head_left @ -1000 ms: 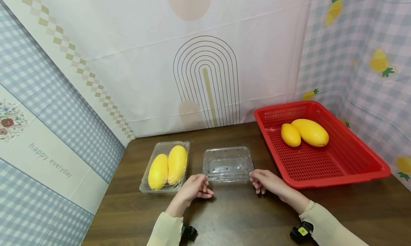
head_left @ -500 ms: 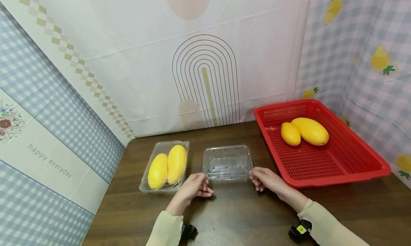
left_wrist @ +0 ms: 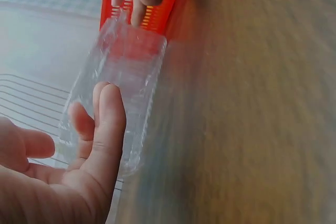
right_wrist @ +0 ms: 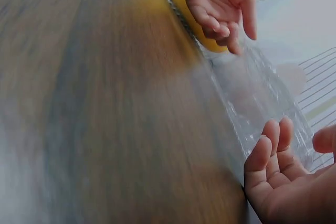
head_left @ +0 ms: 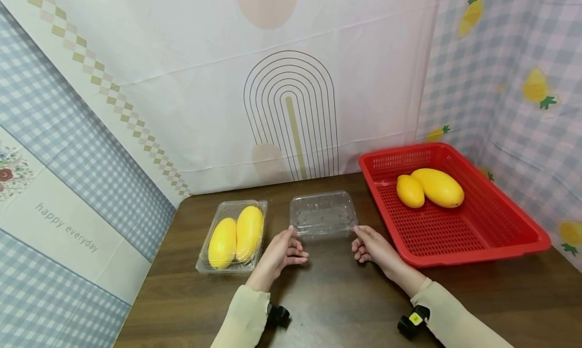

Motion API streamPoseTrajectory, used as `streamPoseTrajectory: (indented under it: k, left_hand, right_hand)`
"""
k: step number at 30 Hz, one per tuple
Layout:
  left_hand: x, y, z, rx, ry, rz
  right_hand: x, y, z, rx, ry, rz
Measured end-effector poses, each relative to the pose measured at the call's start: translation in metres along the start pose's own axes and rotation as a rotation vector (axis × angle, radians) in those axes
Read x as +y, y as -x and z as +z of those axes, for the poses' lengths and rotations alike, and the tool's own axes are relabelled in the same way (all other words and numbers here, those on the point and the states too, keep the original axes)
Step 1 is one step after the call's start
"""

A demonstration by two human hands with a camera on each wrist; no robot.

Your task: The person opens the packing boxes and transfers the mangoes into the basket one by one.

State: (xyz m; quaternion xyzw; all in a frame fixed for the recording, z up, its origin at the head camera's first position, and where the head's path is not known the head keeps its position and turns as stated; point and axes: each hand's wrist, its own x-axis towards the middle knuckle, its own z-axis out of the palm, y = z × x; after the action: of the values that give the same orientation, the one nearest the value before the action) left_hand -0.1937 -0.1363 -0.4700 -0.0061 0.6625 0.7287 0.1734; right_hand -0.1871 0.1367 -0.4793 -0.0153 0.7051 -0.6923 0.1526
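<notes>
A clear plastic box [head_left: 324, 214] stands in the middle of the table in the head view. My left hand [head_left: 279, 254] holds its near left corner between thumb and index finger. At the near right corner my right hand [head_left: 375, 249] pinches the rim in the same way. The other fingers [left_wrist: 107, 124] of the left hand curl loosely below the box, and those of the right hand [right_wrist: 283, 182] do likewise. Where thumb and index finger meet the plastic is partly hidden in both wrist views. Nothing shows inside the box.
A second clear plastic box [head_left: 204, 267] with two yellow, mango-like fruits [head_left: 223, 243] stands left of my left hand. To the right is a red plastic basket [head_left: 491, 237] bearing two more yellow fruits [head_left: 437, 187]. Patterned cloth [head_left: 204, 110] hangs along the table's back edge.
The clear box has moved away from me, toward the back cloth. Both hands have moved forward with it, at its near corners. The fruits, second box and basket have stayed in place.
</notes>
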Motion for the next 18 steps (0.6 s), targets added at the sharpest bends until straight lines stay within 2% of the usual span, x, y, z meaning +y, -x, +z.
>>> streamPoseTrajectory:
  k: [4,9,14,18]
  left_hand:
    - [0.002,0.003,0.004,0.041,-0.048,0.008]
    - [0.006,0.021,0.009,0.110,-0.157,0.063]
    - [0.019,0.040,0.009,0.187,-0.224,0.185]
    - [0.033,0.053,0.000,0.267,-0.340,0.316]
  right_hand:
    - [-0.001,-0.001,0.007,-0.061,0.025,0.005]
    - [-0.003,-0.004,0.020,-0.165,0.111,-0.027]
    - [-0.010,-0.011,0.045,-0.252,0.150,-0.091]
    - [-0.022,-0.017,0.070,-0.295,0.155,-0.140]
